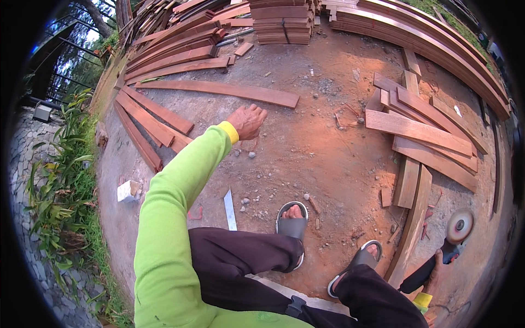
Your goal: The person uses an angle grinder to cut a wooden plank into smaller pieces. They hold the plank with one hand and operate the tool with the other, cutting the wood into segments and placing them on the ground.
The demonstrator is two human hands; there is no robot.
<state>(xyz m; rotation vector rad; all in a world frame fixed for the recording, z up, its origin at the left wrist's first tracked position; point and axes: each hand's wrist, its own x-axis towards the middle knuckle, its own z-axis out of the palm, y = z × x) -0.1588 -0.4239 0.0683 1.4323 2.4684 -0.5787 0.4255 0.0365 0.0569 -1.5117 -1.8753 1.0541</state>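
My left hand (247,121) is stretched forward with its fingers loosely curled and apart, holding nothing visible, just below a long reddish wooden plank (219,90) lying on the ground. Three more planks (143,121) fan out to its left. At the lower right my right hand (435,272) grips an angle grinder (451,252) with a round disc (459,229) facing up. Beside it a thick timber (409,229) runs along the ground, with several loose boards (418,128) lying across its far end.
Stacked boards (281,24) and long timber (404,38) line the back. A white block (128,191) and a pale strip (229,208) lie left of my sandalled feet (290,227). Gravel is scattered over the dirt. Plants (65,191) and stone paving border the left side.
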